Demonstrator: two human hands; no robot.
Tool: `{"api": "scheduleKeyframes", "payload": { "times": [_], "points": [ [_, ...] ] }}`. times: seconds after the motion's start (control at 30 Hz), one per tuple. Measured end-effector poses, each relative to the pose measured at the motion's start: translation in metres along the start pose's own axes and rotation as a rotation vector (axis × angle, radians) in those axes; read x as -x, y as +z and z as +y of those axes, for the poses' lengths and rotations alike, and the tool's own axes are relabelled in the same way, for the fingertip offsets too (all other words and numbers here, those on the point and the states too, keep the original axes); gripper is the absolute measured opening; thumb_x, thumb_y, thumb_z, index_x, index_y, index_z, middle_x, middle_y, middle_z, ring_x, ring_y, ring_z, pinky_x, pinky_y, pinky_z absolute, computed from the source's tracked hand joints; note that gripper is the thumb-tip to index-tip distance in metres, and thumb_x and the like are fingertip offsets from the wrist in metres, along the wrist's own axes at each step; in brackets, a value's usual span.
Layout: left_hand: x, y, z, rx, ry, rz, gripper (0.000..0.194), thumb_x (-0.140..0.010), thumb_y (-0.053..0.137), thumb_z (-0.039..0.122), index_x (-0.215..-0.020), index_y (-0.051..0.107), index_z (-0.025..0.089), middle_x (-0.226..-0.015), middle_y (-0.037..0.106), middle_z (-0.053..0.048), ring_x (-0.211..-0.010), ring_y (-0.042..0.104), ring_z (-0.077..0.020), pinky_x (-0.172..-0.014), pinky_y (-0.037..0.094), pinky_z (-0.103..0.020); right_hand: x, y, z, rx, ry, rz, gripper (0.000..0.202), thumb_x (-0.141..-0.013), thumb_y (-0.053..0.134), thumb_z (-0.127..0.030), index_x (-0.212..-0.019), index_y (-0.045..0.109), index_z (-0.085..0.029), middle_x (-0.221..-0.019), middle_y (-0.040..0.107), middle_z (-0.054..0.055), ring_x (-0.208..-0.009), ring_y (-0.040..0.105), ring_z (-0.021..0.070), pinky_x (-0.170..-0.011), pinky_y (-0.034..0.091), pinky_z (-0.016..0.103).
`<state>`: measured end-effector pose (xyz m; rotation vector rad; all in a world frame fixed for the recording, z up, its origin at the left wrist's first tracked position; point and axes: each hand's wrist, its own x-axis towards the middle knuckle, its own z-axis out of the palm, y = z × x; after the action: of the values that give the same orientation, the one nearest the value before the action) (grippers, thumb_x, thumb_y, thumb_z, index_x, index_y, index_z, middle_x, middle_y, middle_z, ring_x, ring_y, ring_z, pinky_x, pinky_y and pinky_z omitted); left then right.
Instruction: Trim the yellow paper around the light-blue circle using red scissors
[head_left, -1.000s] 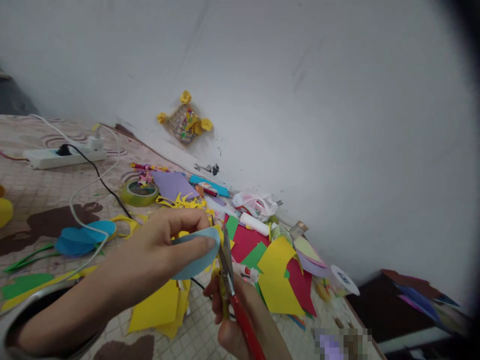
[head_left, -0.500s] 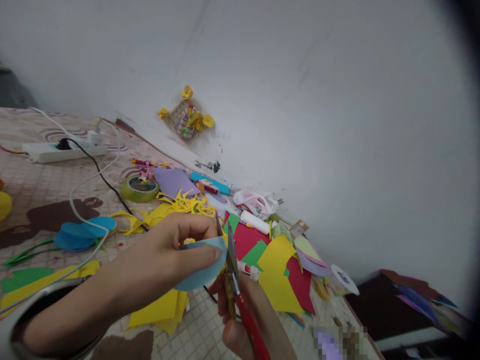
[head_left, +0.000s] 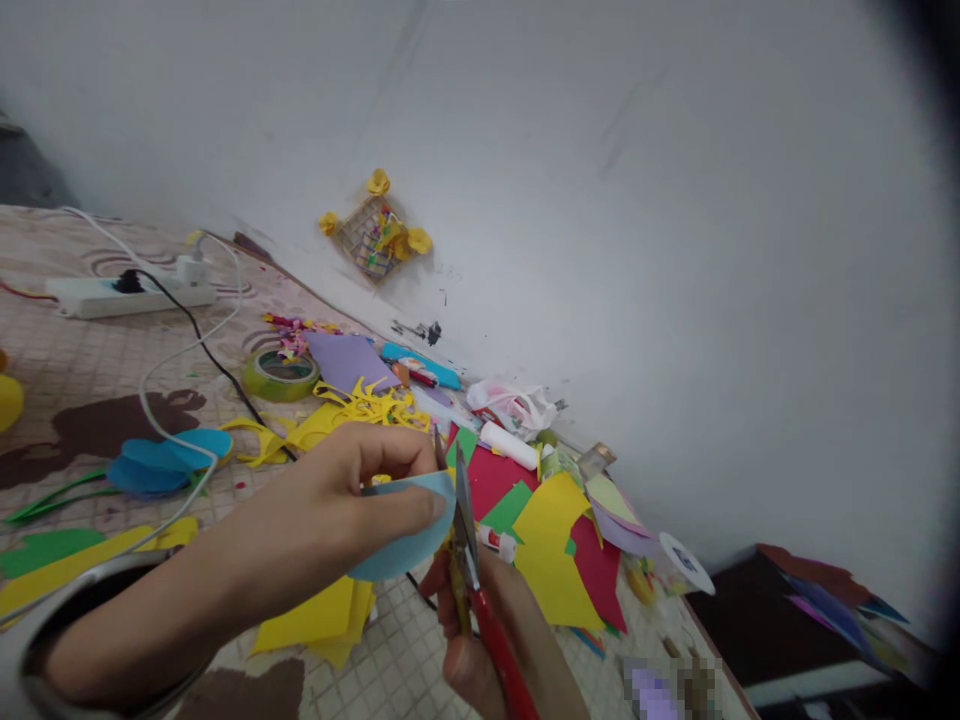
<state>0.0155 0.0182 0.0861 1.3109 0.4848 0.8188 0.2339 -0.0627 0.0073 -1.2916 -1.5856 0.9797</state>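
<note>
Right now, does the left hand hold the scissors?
No, the right hand holds the scissors, while the left hand grips the light blue paper.

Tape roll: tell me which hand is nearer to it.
Left. The left hand is below and right of the tape roll in the picture; the right hand is farther right and lower.

The tape roll (head_left: 281,388) lies on the table (head_left: 60,360), right of the power strip (head_left: 97,299). Scissors (head_left: 466,530) stand right of the held paper (head_left: 409,550). An ornament (head_left: 364,240) hangs on the wall (head_left: 637,250) behind.
</note>
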Motion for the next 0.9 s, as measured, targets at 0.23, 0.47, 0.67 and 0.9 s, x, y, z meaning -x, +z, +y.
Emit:
{"api": "scheduleKeyframes", "payload": {
  "times": [0.23, 0.47, 0.67, 0.9],
  "points": [
    [0.000, 0.000, 0.003, -0.013, 0.006, -0.002, 0.026, -0.080, 0.069, 0.025, -0.058, 0.054, 0.022, -0.056, 0.063, 0.006, -0.052, 0.053, -0.0093, -0.044, 0.035, -0.017, 0.000, -0.001, -0.008, 0.039, 0.024, 0.031, 0.072, -0.071, 0.070, -0.091, -0.099, 0.072, -0.025, -0.089, 0.066, 0.006, -0.070, 0.061, 0.0216, -0.060, 0.052, 0.032],
    [0.004, 0.000, 0.001, -0.030, 0.016, 0.008, 0.026, -0.080, 0.068, 0.026, -0.059, 0.054, 0.022, -0.054, 0.059, 0.006, -0.051, 0.050, -0.0092, -0.043, 0.032, -0.017, 0.003, 0.006, -0.017, 0.057, 0.045, 0.036, 0.073, -0.071, 0.071, -0.090, -0.105, 0.072, -0.025, -0.090, 0.064, 0.006, -0.076, 0.060, 0.0241, -0.063, 0.051, 0.033],
    [0.002, -0.002, 0.001, -0.059, 0.013, 0.025, 0.025, -0.079, 0.070, 0.029, -0.060, 0.054, 0.022, -0.057, 0.057, 0.006, -0.052, 0.048, -0.0095, -0.044, 0.035, -0.017, -0.001, 0.004, -0.026, 0.071, 0.036, -0.013, 0.072, -0.075, 0.064, -0.093, -0.094, 0.070, -0.024, -0.076, 0.059, 0.002, -0.061, 0.053, 0.0180, -0.053, 0.043, 0.028],
    [0.001, -0.001, 0.000, -0.082, 0.040, 0.034, 0.027, -0.080, 0.070, 0.029, -0.059, 0.053, 0.022, -0.058, 0.052, 0.007, -0.051, 0.045, -0.0093, -0.043, 0.034, -0.017, -0.001, -0.001, -0.018, 0.021, 0.076, -0.004, 0.066, -0.072, 0.073, -0.088, -0.090, 0.066, -0.025, -0.070, 0.055, 0.000, -0.060, 0.051, 0.0180, -0.051, 0.041, 0.028]
  ]
}}
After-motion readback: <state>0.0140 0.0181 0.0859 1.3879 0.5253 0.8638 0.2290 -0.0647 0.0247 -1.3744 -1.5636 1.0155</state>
